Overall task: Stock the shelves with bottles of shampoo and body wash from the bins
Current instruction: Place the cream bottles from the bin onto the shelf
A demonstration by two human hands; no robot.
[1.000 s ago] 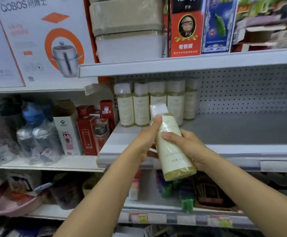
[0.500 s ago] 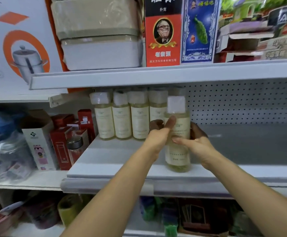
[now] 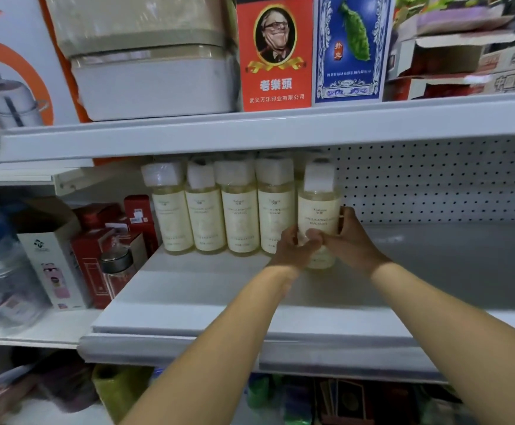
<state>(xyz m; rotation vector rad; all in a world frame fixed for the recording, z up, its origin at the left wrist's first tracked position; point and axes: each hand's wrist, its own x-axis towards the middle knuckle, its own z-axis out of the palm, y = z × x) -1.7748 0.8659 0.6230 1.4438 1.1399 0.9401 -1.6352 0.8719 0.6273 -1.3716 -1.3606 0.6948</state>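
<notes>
I hold the white-capped bottle upright toward the back of the shelf, just beside the right end of a row of four matching bottles. My left grip and right grip both clasp its lower body, fingers curled round it. Judgement: liquid-filled, so moderately heavy; rigid, smooth and probably slippery. Take hold round the mid-body, not the cap.
</notes>
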